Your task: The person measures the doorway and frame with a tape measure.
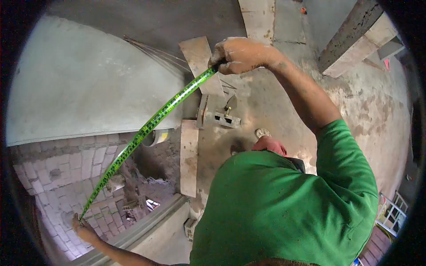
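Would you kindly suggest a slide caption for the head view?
Left hand and right hand hold a bowed green tape measure between them.

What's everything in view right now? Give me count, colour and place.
Tape measure: one, bright green, bowed between both hands
Grey wall panel: one, upper left
Brickwork: one area, pale, lower left
Boards: at least three, tan, centre to top
Hollow block: one, grey, centre
Rounded container: one, whitish, left of centre
Small debris: uncountable, lower left
Shirt: one, green, lower right
Shoe: one, pale, centre
Right hand: one, bare, top centre
Left hand: one, bare, lower left
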Motion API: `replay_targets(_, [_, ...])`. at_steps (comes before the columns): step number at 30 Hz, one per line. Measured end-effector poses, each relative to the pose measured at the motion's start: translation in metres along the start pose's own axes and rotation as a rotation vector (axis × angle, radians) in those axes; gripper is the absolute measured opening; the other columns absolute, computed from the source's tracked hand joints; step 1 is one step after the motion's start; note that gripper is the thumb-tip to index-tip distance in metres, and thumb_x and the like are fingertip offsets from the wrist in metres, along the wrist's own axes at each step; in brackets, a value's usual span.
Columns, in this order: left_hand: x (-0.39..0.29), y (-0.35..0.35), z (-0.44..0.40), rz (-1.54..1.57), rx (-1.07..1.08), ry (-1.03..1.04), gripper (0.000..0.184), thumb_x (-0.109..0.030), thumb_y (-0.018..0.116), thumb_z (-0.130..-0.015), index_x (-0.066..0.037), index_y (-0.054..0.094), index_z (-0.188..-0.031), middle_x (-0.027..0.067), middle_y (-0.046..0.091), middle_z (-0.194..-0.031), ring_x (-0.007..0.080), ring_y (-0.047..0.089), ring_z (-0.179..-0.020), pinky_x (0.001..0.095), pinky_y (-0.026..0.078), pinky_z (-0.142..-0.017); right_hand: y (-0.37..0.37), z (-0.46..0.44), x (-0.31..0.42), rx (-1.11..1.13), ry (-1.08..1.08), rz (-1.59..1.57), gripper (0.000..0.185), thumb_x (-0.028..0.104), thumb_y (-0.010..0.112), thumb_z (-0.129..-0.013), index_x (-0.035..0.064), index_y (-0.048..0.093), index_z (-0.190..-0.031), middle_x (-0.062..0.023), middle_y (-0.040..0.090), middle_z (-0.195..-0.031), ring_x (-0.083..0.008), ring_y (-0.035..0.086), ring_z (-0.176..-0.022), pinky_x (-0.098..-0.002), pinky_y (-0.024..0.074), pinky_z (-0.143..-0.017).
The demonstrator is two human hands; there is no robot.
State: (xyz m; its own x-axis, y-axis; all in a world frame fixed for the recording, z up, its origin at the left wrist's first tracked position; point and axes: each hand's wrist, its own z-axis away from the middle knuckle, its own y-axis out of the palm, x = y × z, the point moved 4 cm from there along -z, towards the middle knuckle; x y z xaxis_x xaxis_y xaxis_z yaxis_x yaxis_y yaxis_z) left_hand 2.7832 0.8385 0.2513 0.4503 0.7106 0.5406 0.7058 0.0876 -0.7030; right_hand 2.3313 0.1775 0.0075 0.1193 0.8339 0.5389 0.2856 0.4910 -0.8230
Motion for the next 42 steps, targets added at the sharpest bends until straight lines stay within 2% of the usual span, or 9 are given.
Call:
replay_targets(16, [-0.030, 0.022, 0.014, 0.079, 0.160, -0.197, 0.034, -0.018, 0.060, -0.094, 0.000, 0.065, -0.123, 0.0207, 0.065, -0.123, 0.0386, 0.060, -0.115, 0.0447, 0.046, -0.101, 0.009, 0.006, -0.016, -0.031, 0.144, 0.246, 0.030, 0.023, 0.064, -0.081, 0.0078, 0.073, -0.105, -0.0221, 0.064, -0.096, -0.0386, 0.061, -0.094, -0.0476, 0.0500, -0.083])
replay_targets(17, [-0.016, 0.028, 0.027, -0.002, 0.131, -0.075, 0.033, -0.016, 0.062, -0.093, -0.003, 0.066, -0.123, 0.0199, 0.066, -0.122, 0.0375, 0.061, -0.114, 0.0441, 0.047, -0.101, 0.007, 0.004, -0.007, -0.022, 0.064, 0.208, 0.031, 0.024, 0.064, -0.081, 0.0071, 0.072, -0.106, -0.0221, 0.064, -0.097, -0.0382, 0.061, -0.094, -0.0471, 0.0497, -0.083])
replay_targets(20, [-0.013, 0.037, 0.051, -0.039, 0.209, -0.178, 0.026, -0.019, 0.064, -0.092, -0.007, 0.068, -0.114, 0.0161, 0.069, -0.115, 0.0363, 0.065, -0.104, 0.0443, 0.053, -0.089, 0.012, -0.007, -0.022, 0.031, -0.036, 0.131, 0.029, 0.018, 0.066, -0.080, 0.0056, 0.072, -0.106, -0.0185, 0.066, -0.106, -0.0374, 0.063, -0.098, -0.0426, 0.0514, -0.086])
replay_targets(21, [-0.004, 0.053, 0.062, -0.037, 0.036, 0.007, 0.026, -0.022, 0.068, -0.089, -0.012, 0.069, -0.113, 0.0156, 0.071, -0.109, 0.0366, 0.068, -0.095, 0.0441, 0.054, -0.083, 0.000, -0.004, -0.005, 0.085, 0.033, 0.042, 0.028, 0.013, 0.066, -0.080, 0.0051, 0.071, -0.107, -0.0176, 0.066, -0.105, -0.0365, 0.063, -0.098, -0.0416, 0.0509, -0.087])
replay_targets(29, [-0.072, 0.182, 0.216, 0.190, 0.449, -0.207, 0.023, -0.030, 0.074, -0.078, -0.010, 0.075, -0.090, 0.0201, 0.070, -0.087, 0.0374, 0.069, -0.082, 0.0452, 0.054, -0.072, -0.043, -0.012, -0.008, 0.235, 0.094, 0.257, 0.027, 0.002, 0.064, -0.077, 0.0040, 0.071, -0.102, -0.0152, 0.066, -0.098, -0.0357, 0.062, -0.097, -0.0416, 0.0496, -0.088])
replay_targets(33, [-0.179, 0.275, 0.319, 0.262, 0.627, -0.344, 0.035, -0.036, 0.074, -0.079, -0.012, 0.073, -0.103, 0.0184, 0.070, -0.107, 0.0348, 0.067, -0.098, 0.0508, 0.048, -0.088, -0.045, -0.008, -0.016, 0.264, 0.188, 0.341, 0.023, 0.007, 0.065, -0.075, 0.0085, 0.071, -0.097, -0.0132, 0.066, -0.096, -0.0341, 0.062, -0.098, -0.0428, 0.0516, -0.083])
replay_targets(35, [-0.261, 0.313, 0.360, 0.395, 0.883, -0.312, 0.064, -0.056, 0.073, -0.079, -0.014, 0.064, -0.126, 0.0151, 0.063, -0.126, 0.0316, 0.057, -0.120, 0.0522, 0.045, -0.097, -0.043, -0.010, -0.022, 0.337, 0.164, 0.497, 0.020, 0.009, 0.064, -0.075, 0.0111, 0.071, -0.094, -0.0128, 0.065, -0.094, -0.0335, 0.062, -0.098, -0.0438, 0.0520, -0.083])
replay_targets(39, [-0.436, 0.333, 0.381, 0.446, 1.245, -0.007, 0.102, -0.058, 0.083, -0.065, -0.014, 0.043, -0.148, 0.0205, 0.045, -0.146, 0.0385, 0.043, -0.135, 0.0526, 0.038, -0.109, -0.051, 0.023, -0.050, 0.443, 0.244, 0.836, 0.020, 0.019, 0.067, -0.071, 0.0137, 0.070, -0.090, -0.0090, 0.060, -0.094, -0.0321, 0.057, -0.102, -0.0488, 0.0475, -0.086])
replay_targets(42, [-0.550, 0.314, 0.312, 0.744, 1.043, 0.164, 0.095, -0.050, 0.082, -0.071, -0.008, 0.044, -0.147, 0.0237, 0.046, -0.145, 0.0415, 0.041, -0.136, 0.0499, 0.037, -0.111, -0.057, 0.046, -0.063, 0.629, 0.402, 1.003, 0.013, 0.022, 0.063, -0.077, 0.0157, 0.068, -0.087, -0.0062, 0.061, -0.096, -0.0286, 0.059, -0.103, -0.0565, 0.0476, -0.087])
